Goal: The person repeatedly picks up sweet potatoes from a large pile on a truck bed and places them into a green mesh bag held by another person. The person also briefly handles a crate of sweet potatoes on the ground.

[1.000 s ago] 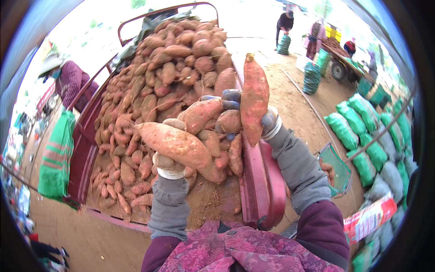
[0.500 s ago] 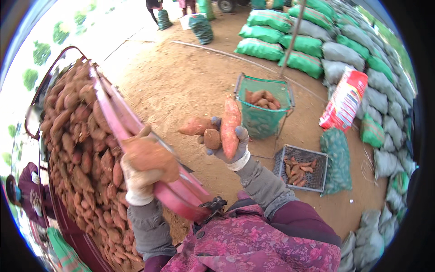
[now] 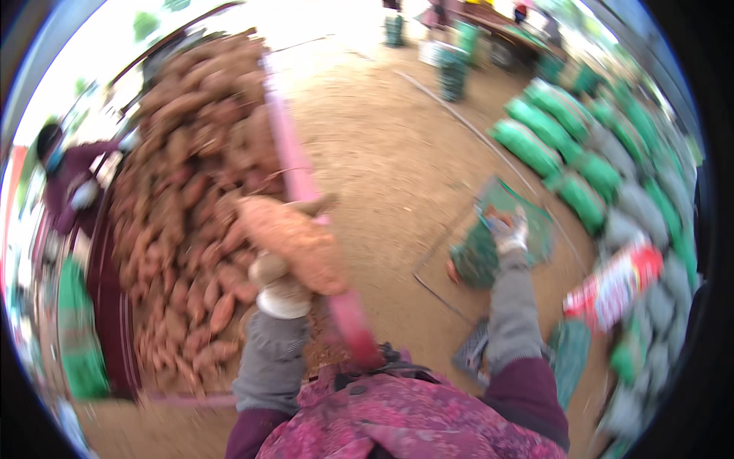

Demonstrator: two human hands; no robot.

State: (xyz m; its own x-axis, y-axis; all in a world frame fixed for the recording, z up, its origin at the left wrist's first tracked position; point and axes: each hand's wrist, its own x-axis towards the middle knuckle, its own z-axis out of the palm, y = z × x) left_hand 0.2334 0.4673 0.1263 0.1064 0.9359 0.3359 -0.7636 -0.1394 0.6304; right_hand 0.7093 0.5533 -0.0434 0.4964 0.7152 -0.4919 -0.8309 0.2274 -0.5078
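Observation:
A large sweet potato is gripped in my gloved left hand, above the pink rim of the cart. Under and beyond it lies a heap of sweet potatoes. My gloved right hand reaches out to the mouth of a green mesh bag. Sweet potatoes show just past its fingers, which are smeared by motion, so whether they still grip anything is unclear. A reddish-orange piece shows at the bag's lower left side.
A grey crate sits partly behind my right forearm. Green and grey filled sacks are stacked along the right, with a red and white bag against them. Another person stands across the cart; others are at the far end.
My right hand has swung from the middle, carrying several sweet potatoes, out to the mesh bag. My left hand keeps its large sweet potato. The whole view has turned.

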